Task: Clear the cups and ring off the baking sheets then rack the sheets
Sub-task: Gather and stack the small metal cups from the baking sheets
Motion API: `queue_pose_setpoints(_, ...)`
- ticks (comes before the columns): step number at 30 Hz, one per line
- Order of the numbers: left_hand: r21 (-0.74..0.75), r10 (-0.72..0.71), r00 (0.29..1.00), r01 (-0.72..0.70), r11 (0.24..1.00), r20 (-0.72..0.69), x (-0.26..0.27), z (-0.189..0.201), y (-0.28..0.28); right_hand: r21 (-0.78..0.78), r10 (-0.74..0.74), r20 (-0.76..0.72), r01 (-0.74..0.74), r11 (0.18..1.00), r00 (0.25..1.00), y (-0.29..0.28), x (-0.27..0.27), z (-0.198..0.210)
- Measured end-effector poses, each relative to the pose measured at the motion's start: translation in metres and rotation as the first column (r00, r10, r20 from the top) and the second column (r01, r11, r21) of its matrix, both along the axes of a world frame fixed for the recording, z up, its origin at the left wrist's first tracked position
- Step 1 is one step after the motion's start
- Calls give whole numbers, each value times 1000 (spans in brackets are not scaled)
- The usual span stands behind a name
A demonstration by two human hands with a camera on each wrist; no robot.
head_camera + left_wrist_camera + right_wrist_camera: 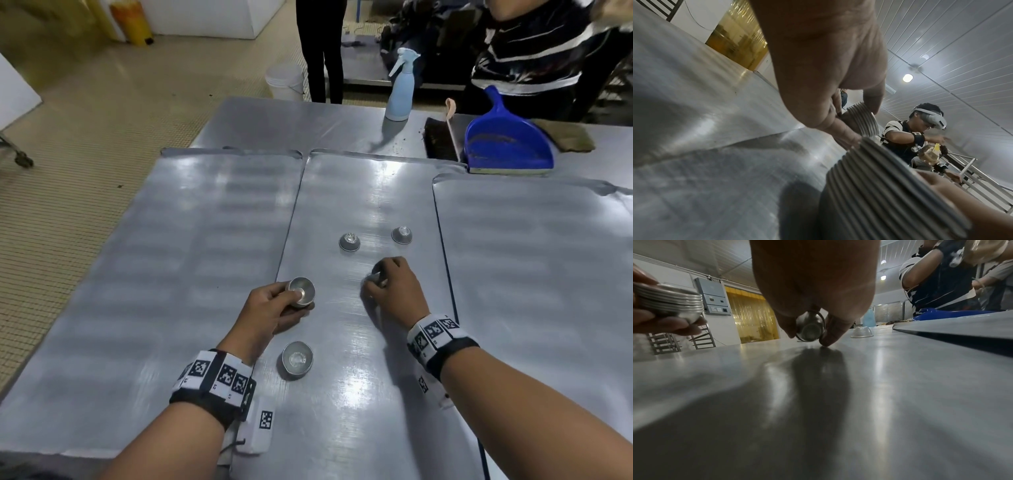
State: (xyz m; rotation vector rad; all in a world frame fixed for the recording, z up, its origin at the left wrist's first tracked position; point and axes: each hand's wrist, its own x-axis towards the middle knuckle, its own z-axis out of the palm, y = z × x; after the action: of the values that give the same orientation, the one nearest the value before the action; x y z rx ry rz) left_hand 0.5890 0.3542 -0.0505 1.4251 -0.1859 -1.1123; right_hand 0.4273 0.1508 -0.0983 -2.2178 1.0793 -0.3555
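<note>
Three metal baking sheets lie side by side; the middle sheet (370, 192) carries small metal cups. My left hand (289, 303) grips a nested stack of cups (302, 291), seen with ribbed rims in the left wrist view (862, 119) and at the left edge of the right wrist view (672, 303). My right hand (374, 281) pinches a single cup (810, 329), tilted on the sheet with its base toward the wrist camera. Two cups stand upside down farther back (349, 242) (401, 235). Another stack of cups (297, 359) sits near my left wrist. No separate ring is clearly visible.
The left sheet (171, 260) and right sheet (534, 260) are bare. Behind them on the steel table are a blue spray bottle (400, 89), a blue dustpan (507, 140) and a brush (442, 137). Two people stand at the far side.
</note>
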Motion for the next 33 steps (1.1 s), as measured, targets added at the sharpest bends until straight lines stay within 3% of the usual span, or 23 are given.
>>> queue_pose_setpoints(15, -63, 46, 999, -46, 997, -2, -2, 17, 19, 52, 115, -210, -106, 993, 971, 17, -18, 17)
queue_pose_setpoints(19, -74, 88, 995, -91, 993, -34, -5, 19, 26, 73, 135, 49, -139, 988, 990, 35, -4, 46)
queue_pose_setpoints(23, -110, 131, 986, -141, 984, -99, -8, 20, 31, 119, 247, 265, -285, 951, 932, 67, 22, 74)
queue_pose_setpoints(27, -132, 155, 979, -172, 976, -131, -6, 20, 34, 80, 391, 243, -420, 904, 888, 90, 42, 73)
queue_pose_setpoints(33, -150, 151, 979, -171, 974, -134, 3, 15, 36, 95, 417, 206, -442, 892, 885, 100, 60, 57)
